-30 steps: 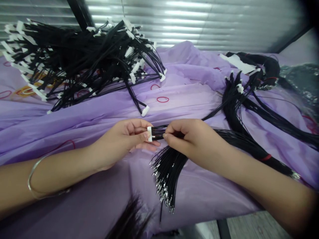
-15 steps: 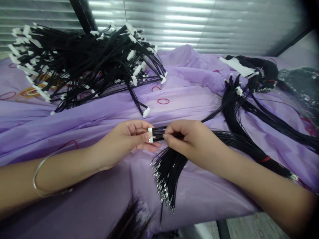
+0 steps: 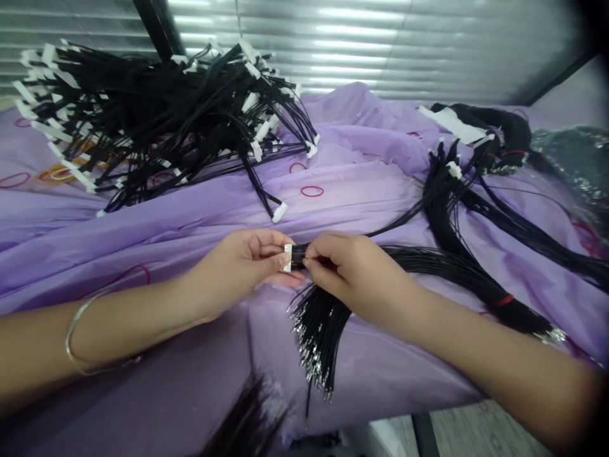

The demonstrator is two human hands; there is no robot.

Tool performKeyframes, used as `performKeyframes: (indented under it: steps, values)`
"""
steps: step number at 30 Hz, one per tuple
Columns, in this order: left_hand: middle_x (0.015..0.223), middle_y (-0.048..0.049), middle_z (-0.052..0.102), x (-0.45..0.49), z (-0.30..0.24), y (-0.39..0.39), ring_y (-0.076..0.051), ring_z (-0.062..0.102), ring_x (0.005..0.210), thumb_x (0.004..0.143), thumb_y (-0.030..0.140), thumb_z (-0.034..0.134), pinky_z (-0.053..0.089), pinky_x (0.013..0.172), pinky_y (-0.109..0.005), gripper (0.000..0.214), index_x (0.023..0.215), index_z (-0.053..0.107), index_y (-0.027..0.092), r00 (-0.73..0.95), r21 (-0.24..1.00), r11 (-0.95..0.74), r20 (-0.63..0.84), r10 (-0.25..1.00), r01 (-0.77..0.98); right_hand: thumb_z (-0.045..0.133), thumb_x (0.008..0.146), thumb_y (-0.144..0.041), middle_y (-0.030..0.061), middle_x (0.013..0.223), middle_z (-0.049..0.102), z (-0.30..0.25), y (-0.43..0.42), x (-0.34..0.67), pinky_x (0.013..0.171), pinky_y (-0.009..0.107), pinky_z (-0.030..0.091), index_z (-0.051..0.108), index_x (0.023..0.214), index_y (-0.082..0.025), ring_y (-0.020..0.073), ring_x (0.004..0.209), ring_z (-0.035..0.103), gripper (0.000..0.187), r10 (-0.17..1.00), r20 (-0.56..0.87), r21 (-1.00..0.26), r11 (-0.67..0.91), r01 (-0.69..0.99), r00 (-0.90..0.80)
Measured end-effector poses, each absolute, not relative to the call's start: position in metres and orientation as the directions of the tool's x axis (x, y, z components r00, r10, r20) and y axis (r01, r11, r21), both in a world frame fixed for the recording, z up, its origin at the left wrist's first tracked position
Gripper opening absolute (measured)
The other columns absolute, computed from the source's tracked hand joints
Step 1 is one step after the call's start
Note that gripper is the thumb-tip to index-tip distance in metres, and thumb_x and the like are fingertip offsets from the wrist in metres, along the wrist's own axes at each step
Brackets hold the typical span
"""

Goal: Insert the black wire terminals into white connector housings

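The white plug (image 3: 287, 258) sits mid-frame, pinched between thumb and fingers of my left hand (image 3: 242, 270), black wires (image 3: 299, 249) running from it. My right hand (image 3: 349, 263), closed to a pinch on what looks like one wire (image 3: 298, 261), has slid nearer, so it seems further in; metal-tipped wires (image 3: 321, 333) lie below.

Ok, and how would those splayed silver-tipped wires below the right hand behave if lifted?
The wires would probably flop, being thin and visibly curved. Their fanned-out silver tips might spread apart or catch on one another.
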State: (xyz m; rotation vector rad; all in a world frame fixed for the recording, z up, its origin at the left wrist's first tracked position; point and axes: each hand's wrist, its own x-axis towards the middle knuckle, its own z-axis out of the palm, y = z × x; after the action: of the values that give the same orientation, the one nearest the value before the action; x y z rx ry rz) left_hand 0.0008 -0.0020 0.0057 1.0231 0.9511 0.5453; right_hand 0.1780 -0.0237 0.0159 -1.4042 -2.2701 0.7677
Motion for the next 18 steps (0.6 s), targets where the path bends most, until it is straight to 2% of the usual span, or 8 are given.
performKeyframes:
  steps: [5, 11, 18]
  values:
    - [0.078, -0.0028, 0.068, 0.0004, 0.0053, -0.0026, -0.014, 0.067, 0.072, 0.078, 0.013, 0.062, 0.054, 0.078, -0.029, 0.010, 0.088, 0.059, 0.012, 0.514, 0.899, 0.437, -0.387, 0.765, 0.026, 0.048, 0.081, -0.012, 0.0009, 0.068, 0.053, 0.0147, -0.0252, 0.1772, 0.060, 0.023, 0.031, 0.054, 0.070, -0.014, 0.0106, 0.064, 0.045, 0.013, 0.888, 0.033, -0.601, 0.384, 0.701, -0.458]
    - [0.076, -0.0009, 0.067, -0.0001, 0.0040, -0.0024, -0.013, 0.066, 0.072, 0.078, 0.015, 0.062, 0.054, 0.078, -0.030, 0.009, 0.087, 0.060, 0.013, 0.532, 0.908, 0.420, -0.357, 0.767, 0.004, 0.046, 0.085, -0.014, -0.0005, 0.068, 0.049, 0.0132, -0.0258, 0.1761, 0.062, 0.023, 0.032, 0.048, 0.067, -0.016, 0.0110, 0.067, 0.043, 0.018, 0.846, 0.127, -0.609, 0.479, 0.632, -0.518]
    - [0.080, -0.0038, 0.067, 0.0000, 0.0053, -0.0017, -0.013, 0.066, 0.073, 0.078, 0.015, 0.063, 0.054, 0.079, -0.028, 0.010, 0.087, 0.058, 0.012, 0.535, 0.897, 0.442, -0.385, 0.752, 0.024, 0.052, 0.080, -0.011, 0.0013, 0.073, 0.050, 0.0159, -0.0263, 0.1766, 0.065, 0.023, 0.035, 0.053, 0.070, -0.014, 0.0118, 0.071, 0.045, 0.011, 0.888, 0.178, -0.604, 0.438, 0.665, -0.423]
